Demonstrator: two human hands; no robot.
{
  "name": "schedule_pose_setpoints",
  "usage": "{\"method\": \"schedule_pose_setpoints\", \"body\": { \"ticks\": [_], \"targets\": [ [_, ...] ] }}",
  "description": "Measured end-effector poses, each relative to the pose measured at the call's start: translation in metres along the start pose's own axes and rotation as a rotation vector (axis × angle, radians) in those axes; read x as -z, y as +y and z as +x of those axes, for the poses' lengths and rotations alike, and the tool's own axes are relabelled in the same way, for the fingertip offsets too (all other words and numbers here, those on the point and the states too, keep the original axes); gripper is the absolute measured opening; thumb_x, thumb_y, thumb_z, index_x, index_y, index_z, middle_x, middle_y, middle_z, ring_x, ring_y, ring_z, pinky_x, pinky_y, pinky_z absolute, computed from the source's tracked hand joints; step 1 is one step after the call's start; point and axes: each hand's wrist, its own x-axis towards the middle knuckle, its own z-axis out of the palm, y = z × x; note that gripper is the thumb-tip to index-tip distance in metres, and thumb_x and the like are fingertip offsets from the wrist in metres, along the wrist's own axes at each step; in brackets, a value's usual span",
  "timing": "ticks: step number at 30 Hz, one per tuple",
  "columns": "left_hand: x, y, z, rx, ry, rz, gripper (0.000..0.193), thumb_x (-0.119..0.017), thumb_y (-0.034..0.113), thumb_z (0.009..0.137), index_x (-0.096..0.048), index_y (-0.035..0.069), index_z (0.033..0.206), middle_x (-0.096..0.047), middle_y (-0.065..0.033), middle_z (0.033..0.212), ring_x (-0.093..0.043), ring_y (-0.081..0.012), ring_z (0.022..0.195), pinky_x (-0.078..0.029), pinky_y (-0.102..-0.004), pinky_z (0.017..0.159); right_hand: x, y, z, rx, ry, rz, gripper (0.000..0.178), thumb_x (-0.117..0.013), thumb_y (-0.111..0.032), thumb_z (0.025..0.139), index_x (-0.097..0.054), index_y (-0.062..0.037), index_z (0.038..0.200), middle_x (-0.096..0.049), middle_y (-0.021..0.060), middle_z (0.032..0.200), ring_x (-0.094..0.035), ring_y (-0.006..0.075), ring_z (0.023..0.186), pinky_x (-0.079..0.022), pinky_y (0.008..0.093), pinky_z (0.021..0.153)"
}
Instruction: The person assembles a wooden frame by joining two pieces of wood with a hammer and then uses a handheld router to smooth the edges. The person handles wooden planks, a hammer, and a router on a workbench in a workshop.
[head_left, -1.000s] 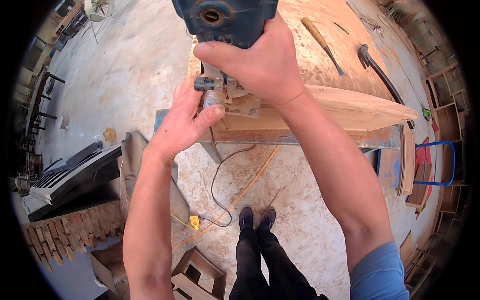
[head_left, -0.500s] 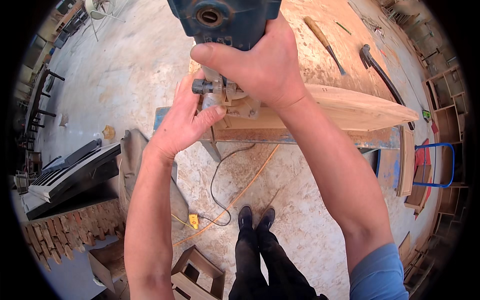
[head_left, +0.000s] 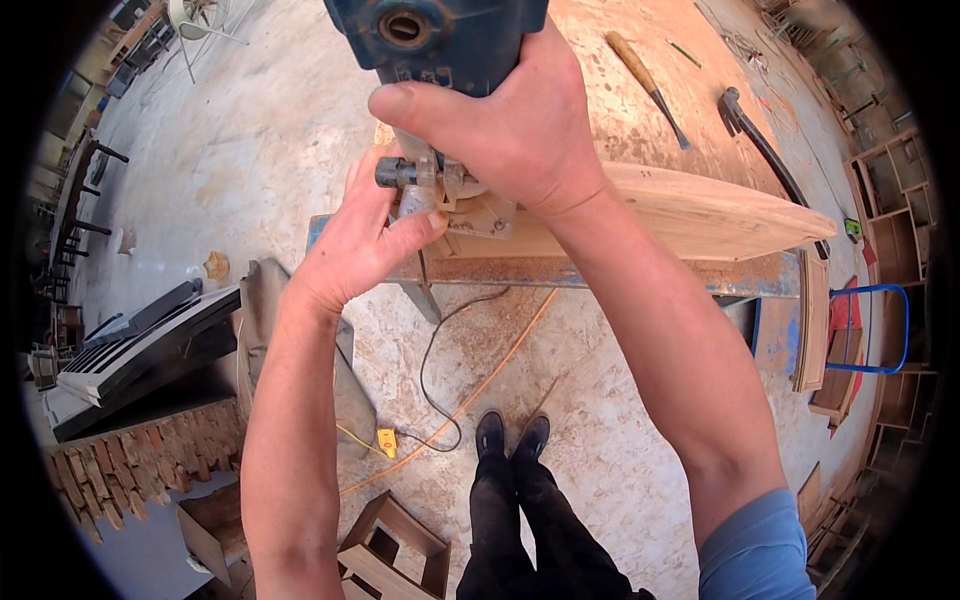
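Note:
A dark blue trim router (head_left: 440,45) stands on the upper edge of a long pale wooden board (head_left: 690,215), close to the board's left end. My right hand (head_left: 515,130) is wrapped round the router's body, thumb pointing left across its near side. Lower down, my left hand (head_left: 365,235) grips the router's base (head_left: 480,217), beside the black clamp knob (head_left: 395,172). Its thumb lies on the base's near side, and its other fingers are partly hidden behind. Under the tools and board is a worn workbench (head_left: 520,272). The cutting bit is out of sight.
On the bench lie a wood-handled chisel (head_left: 650,88), a green pencil (head_left: 685,53) and a hammer (head_left: 765,150). A black cord (head_left: 428,365) and an orange cord (head_left: 505,365) cross the floor near a yellow socket (head_left: 387,440). A keyboard (head_left: 145,345) and stacked wood strips (head_left: 140,465) stand left.
The router and both hands have shifted slightly to the left along the board. The grip of each hand stays the same.

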Motion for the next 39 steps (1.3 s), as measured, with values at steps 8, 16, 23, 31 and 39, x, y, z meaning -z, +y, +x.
{"method": "schedule_pose_setpoints", "body": {
  "ticks": [8, 16, 23, 31, 39],
  "targets": [
    [0.001, 0.004, -0.002, 0.066, -0.046, 0.017, 0.086, -0.069, 0.052, 0.077, -0.046, 0.005, 0.146, -0.041, -0.0205, 0.145, -0.034, -0.04, 0.138, -0.025, -0.0494, 0.119, -0.003, 0.001, 0.003, -0.021, -0.005, -0.091, 0.068, -0.09, -0.026, 0.07, -0.057, -0.0015, 0.124, -0.071, 0.013, 0.107, -0.069, 0.024, 0.097, -0.056, 0.0371, 0.086],
    [0.003, 0.001, -0.001, 0.058, -0.073, -0.013, 0.1, -0.072, 0.065, 0.078, -0.039, 0.005, 0.151, -0.04, -0.0209, 0.147, -0.033, -0.0408, 0.14, -0.026, -0.0502, 0.119, -0.003, 0.005, 0.003, 0.048, 0.004, -0.054, 0.068, -0.09, -0.026, 0.069, -0.057, -0.0022, 0.125, -0.071, 0.0133, 0.109, -0.069, 0.0238, 0.098, -0.055, 0.0368, 0.087],
    [0.003, -0.002, -0.001, 0.033, -0.062, -0.043, 0.099, -0.071, 0.066, 0.08, -0.04, 0.004, 0.15, -0.042, -0.0205, 0.146, -0.036, -0.0396, 0.138, -0.027, -0.049, 0.118, -0.003, 0.003, 0.004, -0.027, -0.008, -0.068, 0.069, -0.09, -0.026, 0.07, -0.056, -0.0013, 0.125, -0.071, 0.0137, 0.108, -0.069, 0.0239, 0.097, -0.055, 0.0367, 0.087],
    [0.002, -0.005, 0.0, 0.026, -0.042, -0.06, 0.094, -0.072, 0.065, 0.082, -0.044, 0.003, 0.147, -0.044, -0.0187, 0.143, -0.038, -0.0372, 0.136, -0.028, -0.0474, 0.117, -0.004, 0.009, 0.005, 0.041, 0.002, -0.079, 0.072, -0.09, -0.029, 0.071, -0.054, -0.0013, 0.127, -0.07, 0.0143, 0.109, -0.069, 0.025, 0.098, -0.056, 0.0373, 0.087],
    [0.0, -0.007, 0.0, -0.002, -0.013, -0.056, 0.095, -0.071, 0.067, 0.082, -0.045, 0.003, 0.146, -0.045, -0.0194, 0.142, -0.038, -0.0371, 0.135, -0.029, -0.0472, 0.117, -0.004, 0.01, 0.006, 0.022, -0.005, -0.073, 0.072, -0.09, -0.03, 0.072, -0.054, -0.0002, 0.126, -0.07, 0.0148, 0.109, -0.069, 0.0248, 0.098, -0.056, 0.0371, 0.086]
  ]
}}
